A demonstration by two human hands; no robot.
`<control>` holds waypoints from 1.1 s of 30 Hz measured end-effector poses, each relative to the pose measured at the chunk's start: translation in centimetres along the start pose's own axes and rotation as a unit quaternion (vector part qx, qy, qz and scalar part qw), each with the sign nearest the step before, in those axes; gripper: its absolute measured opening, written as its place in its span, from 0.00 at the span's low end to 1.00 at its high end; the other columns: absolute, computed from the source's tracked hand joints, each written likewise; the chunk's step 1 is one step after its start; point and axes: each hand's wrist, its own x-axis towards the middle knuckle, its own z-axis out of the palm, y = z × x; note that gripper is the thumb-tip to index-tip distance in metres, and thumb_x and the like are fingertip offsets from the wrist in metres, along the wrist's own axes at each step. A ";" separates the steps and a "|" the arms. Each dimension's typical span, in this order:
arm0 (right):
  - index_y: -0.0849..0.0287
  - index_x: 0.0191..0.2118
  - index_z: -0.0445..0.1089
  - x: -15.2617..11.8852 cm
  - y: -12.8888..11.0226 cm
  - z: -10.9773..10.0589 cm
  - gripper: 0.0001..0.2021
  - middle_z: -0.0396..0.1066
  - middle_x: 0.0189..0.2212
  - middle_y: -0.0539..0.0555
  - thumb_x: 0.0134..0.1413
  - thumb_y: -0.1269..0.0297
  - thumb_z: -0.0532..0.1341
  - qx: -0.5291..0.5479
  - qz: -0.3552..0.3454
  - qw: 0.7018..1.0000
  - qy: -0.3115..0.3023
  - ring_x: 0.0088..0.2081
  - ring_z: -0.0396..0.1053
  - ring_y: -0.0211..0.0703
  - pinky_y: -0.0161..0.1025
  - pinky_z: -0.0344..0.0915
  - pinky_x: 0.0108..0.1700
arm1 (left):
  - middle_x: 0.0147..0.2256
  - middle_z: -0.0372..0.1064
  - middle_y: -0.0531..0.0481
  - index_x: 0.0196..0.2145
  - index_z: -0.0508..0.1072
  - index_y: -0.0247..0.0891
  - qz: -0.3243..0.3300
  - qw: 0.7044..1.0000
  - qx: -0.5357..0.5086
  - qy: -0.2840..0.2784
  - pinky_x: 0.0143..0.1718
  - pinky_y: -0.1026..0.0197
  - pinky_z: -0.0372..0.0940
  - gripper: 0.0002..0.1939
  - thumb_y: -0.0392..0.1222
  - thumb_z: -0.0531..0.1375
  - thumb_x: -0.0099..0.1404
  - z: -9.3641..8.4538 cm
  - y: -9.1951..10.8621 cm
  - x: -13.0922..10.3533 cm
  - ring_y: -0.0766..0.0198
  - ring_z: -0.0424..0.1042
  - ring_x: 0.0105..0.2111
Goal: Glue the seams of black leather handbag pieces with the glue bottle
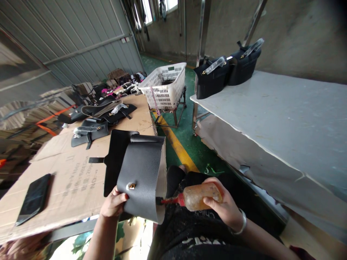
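Note:
My left hand (pixel 115 203) is closed on the lower edge of a black handbag body (pixel 143 169), thumb on its front face near a small gold clasp (pixel 131 186). The bag's dark flap (pixel 116 159) with a narrow strap spreads open to the left. In my right hand (pixel 223 206) is a squeeze bottle (pixel 202 196), cloudy and amber, lying sideways with its red nozzle pointing left. The dark nozzle tip meets the bag's open side edge; whether it touches the edge or sits just inside I cannot tell.
Cardboard (pixel 73 180) covers the table at left, where a phone (pixel 34 198) and several black bag pieces (pixel 90 131) lie. A white plastic basket (pixel 165 88) stands on a metal frame ahead. Two finished-looking black bags (pixel 213 77) stand on the grey-white table (pixel 284 108) at right.

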 end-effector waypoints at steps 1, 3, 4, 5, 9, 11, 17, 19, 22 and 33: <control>0.55 0.39 0.70 0.0 -0.2 0.0 0.14 0.71 0.30 0.51 0.47 0.60 0.70 -0.007 -0.014 1.000 -0.008 0.29 0.71 0.44 0.36 0.71 0.30 | 0.24 0.78 0.43 0.29 0.82 0.36 -0.001 1.000 0.006 -0.001 0.39 0.49 0.75 0.19 0.43 0.78 0.37 0.1 0.0 0.0 0.47 0.79 0.28; 0.55 0.39 0.70 -0.2 -0.4 -0.1 0.14 0.71 0.30 0.51 0.47 0.60 0.70 -0.019 -0.037 0.999 -0.023 0.28 0.71 0.44 0.36 0.71 0.29 | 0.23 0.78 0.44 0.29 0.83 0.37 0.000 1.000 0.016 0.000 0.39 0.50 0.74 0.19 0.44 0.78 0.37 0.4 0.1 0.0 0.48 0.79 0.28; 0.55 0.39 0.70 -0.2 -0.5 -0.1 0.14 0.71 0.30 0.51 0.47 0.59 0.70 -0.027 -0.045 0.998 -0.026 0.28 0.71 0.44 0.36 0.71 0.29 | 0.23 0.78 0.44 0.28 0.83 0.37 0.003 1.000 0.020 0.002 0.39 0.50 0.74 0.19 0.44 0.78 0.37 0.5 0.1 0.0 0.48 0.79 0.28; 0.55 0.40 0.71 -0.3 -0.5 -0.2 0.14 0.71 0.30 0.52 0.48 0.59 0.70 -0.035 -0.052 0.998 -0.025 0.28 0.72 0.45 0.36 0.72 0.29 | 0.23 0.78 0.44 0.28 0.83 0.38 0.005 1.000 0.022 0.005 0.39 0.50 0.74 0.19 0.44 0.78 0.37 0.6 0.2 0.0 0.49 0.79 0.28; 0.54 0.42 0.70 -0.2 -0.3 -0.7 0.15 0.73 0.33 0.53 0.48 0.60 0.70 -0.087 -0.084 0.993 0.016 0.32 0.73 0.48 0.38 0.73 0.32 | 0.22 0.78 0.46 0.28 0.83 0.39 0.011 0.999 0.028 0.016 0.38 0.52 0.74 0.19 0.45 0.79 0.35 1.0 0.3 0.0 0.50 0.79 0.28; 0.53 0.43 0.70 -0.2 -0.3 -1.0 0.15 0.73 0.34 0.54 0.48 0.62 0.70 -0.110 -0.111 0.987 0.031 0.33 0.74 0.49 0.38 0.74 0.34 | 0.21 0.77 0.46 0.25 0.82 0.39 0.011 0.999 0.029 0.018 0.39 0.51 0.74 0.18 0.45 0.79 0.35 1.1 0.3 0.0 0.49 0.79 0.29; 0.52 0.43 0.72 -0.3 -1.0 -1.3 0.17 0.74 0.34 0.54 0.47 0.58 0.71 -0.116 -0.166 0.979 0.003 0.34 0.74 0.50 0.39 0.74 0.35 | 0.20 0.76 0.46 0.21 0.79 0.37 0.010 1.000 0.026 0.012 0.42 0.49 0.73 0.17 0.45 0.78 0.35 1.5 0.5 0.0 0.48 0.79 0.30; 0.52 0.43 0.72 -0.4 -1.0 -1.2 0.17 0.74 0.35 0.54 0.46 0.59 0.71 -0.130 -0.168 0.977 -0.008 0.35 0.75 0.51 0.40 0.74 0.37 | 0.20 0.76 0.47 0.22 0.79 0.37 0.009 1.000 0.028 0.012 0.42 0.49 0.73 0.17 0.46 0.78 0.35 1.5 0.5 0.0 0.48 0.79 0.29; 0.52 0.43 0.71 -0.3 -0.8 -1.2 0.17 0.75 0.35 0.54 0.47 0.61 0.71 -0.139 -0.151 0.979 0.011 0.35 0.75 0.51 0.40 0.74 0.37 | 0.20 0.76 0.47 0.22 0.79 0.37 0.010 0.999 0.028 0.014 0.41 0.50 0.74 0.18 0.46 0.79 0.35 1.4 0.4 0.0 0.48 0.79 0.29; 0.54 0.40 0.68 0.6 0.3 -0.1 0.17 0.72 0.30 0.51 0.48 0.53 0.69 -0.016 0.058 0.998 0.022 0.32 0.72 0.47 0.41 0.72 0.36 | 0.21 0.77 0.45 0.26 0.82 0.36 0.008 1.000 0.026 0.009 0.39 0.49 0.74 0.18 0.45 0.78 0.36 1.6 0.7 0.0 0.48 0.79 0.27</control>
